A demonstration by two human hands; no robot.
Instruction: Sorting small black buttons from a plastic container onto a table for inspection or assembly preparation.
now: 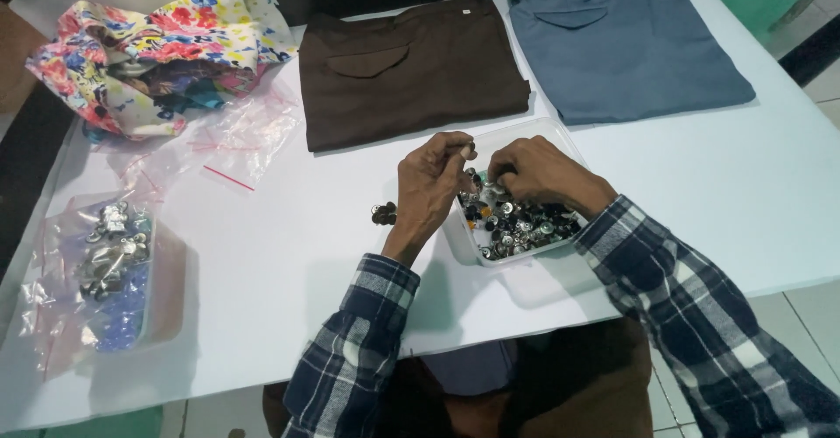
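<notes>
Hands sorting buttons at a white table.
Left hand (435,175) pinching one button (468,150); right hand (535,172) curled, digging in the clear tray (461,238); small sorted pile (383,214) at nine o'clock, tray mostly full; folded brown trousers (411,70) at twelve, untouched.

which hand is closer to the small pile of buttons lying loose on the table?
Left. The left hand is just right of the loose buttons; the right hand is farther right, in the tray.

One head-worn camera looks steeply down, close over the white table (717,184).
</notes>
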